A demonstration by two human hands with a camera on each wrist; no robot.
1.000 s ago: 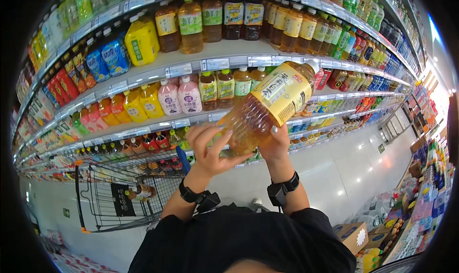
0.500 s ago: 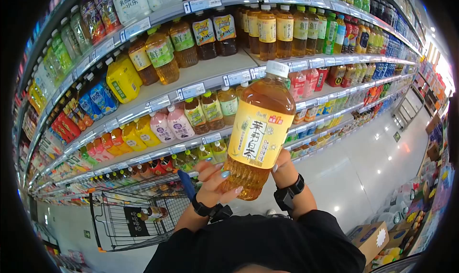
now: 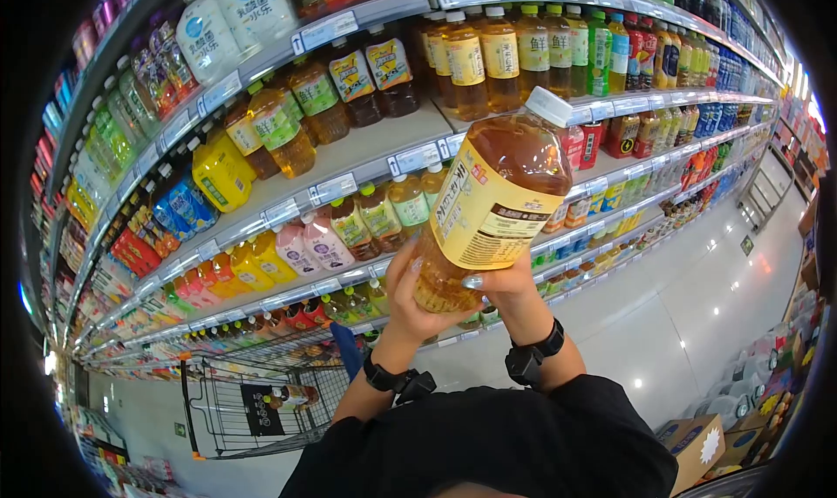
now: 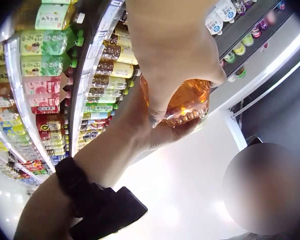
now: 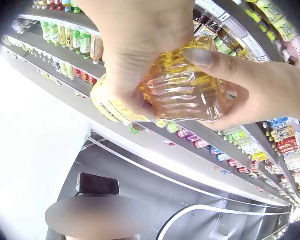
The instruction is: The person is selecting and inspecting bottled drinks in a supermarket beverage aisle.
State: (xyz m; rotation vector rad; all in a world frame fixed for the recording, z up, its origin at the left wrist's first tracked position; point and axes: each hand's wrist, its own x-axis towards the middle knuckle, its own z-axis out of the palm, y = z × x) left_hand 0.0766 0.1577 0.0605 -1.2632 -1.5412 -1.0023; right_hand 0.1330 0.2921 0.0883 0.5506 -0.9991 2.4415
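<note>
A large bottle of amber tea (image 3: 514,162) with a white cap and yellow wrap label stands tilted before the shelves in the head view, cap toward the upper right. My left hand (image 3: 411,302) grips the lower left of it near the base. On the other side my right hand (image 3: 512,287) holds the lower body, its thumb lying across the front below the label. The label's fine-print panel and barcode face me. In the right wrist view the ribbed bottom (image 5: 185,92) shows between both hands; the left wrist view shows the amber base (image 4: 187,102) under my left fingers.
Long shelves (image 3: 375,171) of bottled drinks curve across the front. A wire shopping cart (image 3: 218,411) stands at lower left with a bottle (image 3: 296,396) lying in it. Cardboard boxes (image 3: 697,446) and packed goods line the aisle at right, beyond the shiny tiled floor (image 3: 628,341).
The bottle first swung from slanted to more upright, its front label facing me, then turned so the fine-print side shows. It now leans right again. The view has shifted along the shelves.
</note>
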